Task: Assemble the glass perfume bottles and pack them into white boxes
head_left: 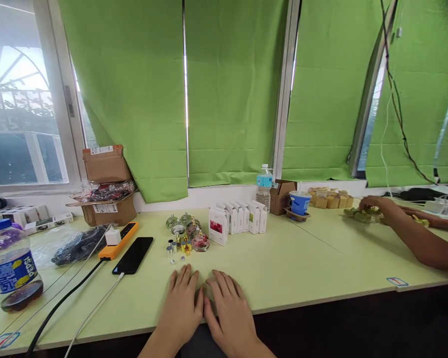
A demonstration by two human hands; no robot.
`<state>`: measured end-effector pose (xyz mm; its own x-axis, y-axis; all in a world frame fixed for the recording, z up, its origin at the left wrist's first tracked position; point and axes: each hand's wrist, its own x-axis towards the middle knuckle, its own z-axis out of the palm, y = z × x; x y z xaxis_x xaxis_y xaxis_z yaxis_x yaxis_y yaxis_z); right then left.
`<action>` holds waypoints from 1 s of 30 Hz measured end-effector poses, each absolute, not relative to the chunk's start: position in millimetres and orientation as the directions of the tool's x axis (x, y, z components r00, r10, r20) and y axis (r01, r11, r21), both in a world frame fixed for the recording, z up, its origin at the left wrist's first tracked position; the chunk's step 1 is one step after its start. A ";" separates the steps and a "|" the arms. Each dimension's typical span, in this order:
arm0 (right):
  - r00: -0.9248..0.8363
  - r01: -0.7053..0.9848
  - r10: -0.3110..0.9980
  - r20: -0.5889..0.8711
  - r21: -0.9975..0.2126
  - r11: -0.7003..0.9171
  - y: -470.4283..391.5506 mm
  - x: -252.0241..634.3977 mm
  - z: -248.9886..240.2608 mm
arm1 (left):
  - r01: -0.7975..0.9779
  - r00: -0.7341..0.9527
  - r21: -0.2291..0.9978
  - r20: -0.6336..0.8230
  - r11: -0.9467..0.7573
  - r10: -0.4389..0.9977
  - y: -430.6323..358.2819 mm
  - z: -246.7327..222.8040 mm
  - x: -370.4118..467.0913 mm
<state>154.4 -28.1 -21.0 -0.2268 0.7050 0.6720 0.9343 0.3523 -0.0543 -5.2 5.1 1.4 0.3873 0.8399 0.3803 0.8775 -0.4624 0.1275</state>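
Observation:
My left hand (181,304) lies flat at the table's front edge, fingers stretched forward and holding nothing. Beside it rests my right hand (227,309), also flat and without anything in it; the thumbs are close together. Ahead of my left hand stand several small silver and gold caps (177,245), with two tiny pieces lying nearer to me. Just behind them is a group of glass perfume bottles (200,242), some pinkish, some clear or greenish. To their right, a row of white boxes (218,226) stands upright; the front one has a red picture.
Left are a phone (133,255) on a cable, an orange power strip (120,240), a Pepsi bottle (15,271) and cardboard boxes (112,211). Behind stand a water bottle (263,191) and a blue tub (298,203). Another person's arm (414,231) reaches over greenish items at right.

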 end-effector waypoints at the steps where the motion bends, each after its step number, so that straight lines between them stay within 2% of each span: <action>1: -0.225 0.935 0.707 0.671 -0.056 0.351 -28.3 154.5 -20.8 | 0.877 0.388 0.125 0.385 -0.464 0.838 5.4 0.8 -5.4; 13: -0.229 0.936 0.714 0.661 -0.052 0.349 -30.7 153.9 -17.9 | 0.876 0.390 0.116 0.404 -0.469 0.828 9.6 -7.4 -8.2; 22: -0.234 0.935 0.707 0.667 -0.045 0.352 -30.7 154.7 -18.3 | 0.944 0.239 0.061 0.550 -0.324 0.801 5.8 -10.1 -3.9; 30: -0.243 0.935 0.708 0.663 -0.035 0.354 -32.3 154.6 -16.1 | 0.946 0.245 0.018 0.611 -0.323 0.753 0.6 -3.9 -0.3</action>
<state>154.6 -32.3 -16.1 -0.2428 0.7081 0.6631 0.9347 0.3536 -0.0354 -0.3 0.6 -3.9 0.2454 0.7529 0.6107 0.9462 -0.3230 0.0180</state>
